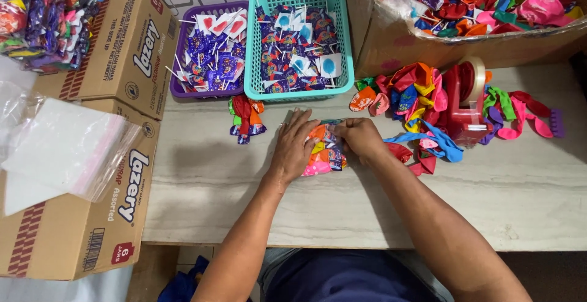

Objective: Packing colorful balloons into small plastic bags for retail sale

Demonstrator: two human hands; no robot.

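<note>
A small clear packet of colourful sweets and balloons [324,151] lies on the pale marble-look table [244,192]. My left hand [295,146] presses flat on its left side. My right hand [361,138] pinches its right edge. Another filled packet [246,118] lies just left of my hands. Behind them stand a teal basket [254,57] and a purple basket [178,63], both full of wrapped lollipops.
Loose balloons [409,97] and a red tape dispenser [466,103] lie right of my hands. A cardboard box of balloons [428,45] stands at the back right. Stacked cardboard cartons [116,63] with clear zip bags [67,149] on top fill the left side.
</note>
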